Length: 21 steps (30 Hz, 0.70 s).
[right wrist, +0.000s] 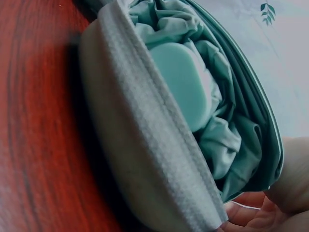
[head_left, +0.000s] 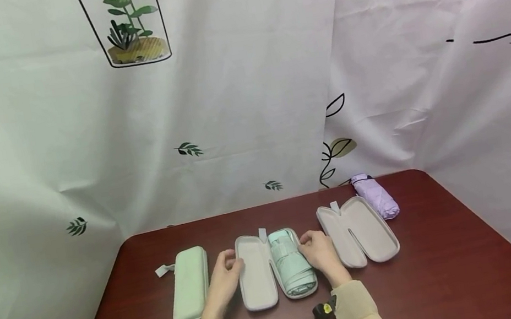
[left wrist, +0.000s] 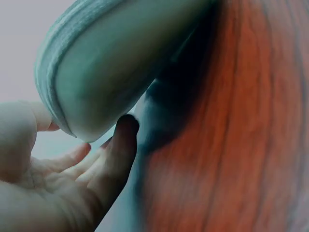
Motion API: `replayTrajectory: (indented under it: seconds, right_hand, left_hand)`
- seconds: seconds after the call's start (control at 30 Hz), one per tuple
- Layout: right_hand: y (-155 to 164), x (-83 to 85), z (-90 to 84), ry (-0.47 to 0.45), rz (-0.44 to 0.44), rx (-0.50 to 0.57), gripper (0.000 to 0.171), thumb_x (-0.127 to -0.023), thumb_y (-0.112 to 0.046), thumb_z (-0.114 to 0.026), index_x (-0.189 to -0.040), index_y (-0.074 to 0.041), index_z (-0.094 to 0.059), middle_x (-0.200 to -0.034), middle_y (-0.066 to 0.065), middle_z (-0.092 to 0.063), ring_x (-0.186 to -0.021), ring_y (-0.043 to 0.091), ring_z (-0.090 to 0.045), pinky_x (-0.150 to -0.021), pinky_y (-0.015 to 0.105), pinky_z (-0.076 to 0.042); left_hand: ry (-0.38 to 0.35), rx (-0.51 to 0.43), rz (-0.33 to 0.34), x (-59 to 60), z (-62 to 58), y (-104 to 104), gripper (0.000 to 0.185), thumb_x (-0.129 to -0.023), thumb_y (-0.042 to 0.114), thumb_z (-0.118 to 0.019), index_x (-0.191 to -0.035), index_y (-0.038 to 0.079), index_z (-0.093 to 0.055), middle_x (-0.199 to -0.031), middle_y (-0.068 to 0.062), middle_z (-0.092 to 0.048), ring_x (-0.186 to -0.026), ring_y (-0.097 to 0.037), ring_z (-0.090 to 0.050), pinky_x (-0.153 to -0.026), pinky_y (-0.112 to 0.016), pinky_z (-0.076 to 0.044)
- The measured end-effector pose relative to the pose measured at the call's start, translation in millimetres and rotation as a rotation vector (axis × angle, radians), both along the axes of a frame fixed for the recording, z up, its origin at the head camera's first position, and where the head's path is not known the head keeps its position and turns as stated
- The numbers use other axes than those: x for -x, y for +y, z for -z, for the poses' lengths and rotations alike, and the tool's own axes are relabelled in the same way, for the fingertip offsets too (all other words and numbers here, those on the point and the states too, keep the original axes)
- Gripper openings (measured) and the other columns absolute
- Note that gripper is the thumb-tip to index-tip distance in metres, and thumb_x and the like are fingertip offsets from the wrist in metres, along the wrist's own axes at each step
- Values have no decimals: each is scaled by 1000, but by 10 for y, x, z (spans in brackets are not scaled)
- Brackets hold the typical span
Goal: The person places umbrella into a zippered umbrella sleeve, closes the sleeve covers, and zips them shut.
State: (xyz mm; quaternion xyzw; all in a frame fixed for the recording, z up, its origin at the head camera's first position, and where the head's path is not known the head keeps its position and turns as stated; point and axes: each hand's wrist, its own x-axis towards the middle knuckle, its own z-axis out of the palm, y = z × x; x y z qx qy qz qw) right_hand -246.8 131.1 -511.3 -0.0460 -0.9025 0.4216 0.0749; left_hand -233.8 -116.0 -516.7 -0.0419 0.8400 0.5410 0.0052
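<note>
In the head view, a hard-shell case [head_left: 257, 273] lies spread open, its pale lining facing up. Its right half cradles a folded mint-green umbrella [head_left: 291, 262], whose rounded handle end [right wrist: 181, 84] shows in the right wrist view. My left hand [head_left: 225, 273] holds the outer edge of the left half; the left wrist view has the thumb and fingers on either side of the shell [left wrist: 91, 92]. Around the right half's outer edge curl the fingers of my right hand [head_left: 319, 252], beside the umbrella. The thumb's tip is hidden in the right wrist view.
A closed light-green case [head_left: 191, 287] with a white strap [head_left: 165, 270] lies left of my left hand. To the right, another open case [head_left: 371, 230] sits close to my right hand, with a lilac folded umbrella [head_left: 376, 197] behind it. White printed cloth [head_left: 246, 99] hangs behind the table [head_left: 440, 247].
</note>
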Motion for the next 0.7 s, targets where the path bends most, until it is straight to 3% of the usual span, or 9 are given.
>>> replayTrajectory:
  seconds: [0.1, 0.23, 0.4, 0.5, 0.57, 0.7]
  right_hand:
    - [3, 1, 7, -1, 13, -4, 4, -82, -10, -70, -84, -6, -68, -70, 0, -62, -67, 16, -58, -64, 37, -47]
    - [0, -6, 9, -1, 9, -1, 5, -83, -10, -70, -84, -6, -68, -70, 0, -62, -67, 16, -58, -64, 37, -47]
    - [-4, -6, 17, -12, 0, 7, 4, -83, -10, -69, -84, -7, -68, -69, 0, -61, -66, 16, -57, -64, 37, -47]
    - [3, 1, 27, -7, -3, 8, 4, -83, -10, -69, -85, -6, -68, -69, 0, -61, -67, 16, -57, -64, 37, -47]
    - [8, 4, 33, 0, -6, 6, 4, -83, -10, -70, -85, -6, -68, -70, 0, -62, -67, 16, -58, -65, 37, -47]
    - [16, 7, 39, 14, -19, 8, 5, -83, -8, -69, -86, -4, -68, -69, 0, -61, -65, 15, -56, -62, 36, -47]
  left_hand:
    - [-23, -67, 62, -6, 4, 21, 52, -101, 27, -51, -143, 0, -37, -115, -18, -64, -105, -31, -61, -92, -51, -45]
    - [-35, -106, 91, -25, 4, 44, 61, -103, 36, -47, -148, -2, -30, -127, -27, -56, -116, -38, -55, -98, -55, -41]
    - [-34, -178, 106, -56, -5, 70, 69, -103, 46, -41, -151, -2, -26, -149, -30, -32, -138, -44, -29, -109, -58, -24]
    - [-44, -285, 148, -78, -22, 85, 70, -104, 46, -36, -152, -3, -22, -155, -27, -22, -143, -42, -16, -112, -57, -15]
    - [-65, -359, 180, -94, -29, 91, 70, -105, 46, -34, -153, -3, -18, -156, -26, -20, -144, -41, -16, -111, -56, -18]
    - [-119, -453, 222, -115, -44, 109, 69, -105, 46, -33, -155, 2, -13, -155, -26, -21, -138, -40, -30, -101, -52, -40]
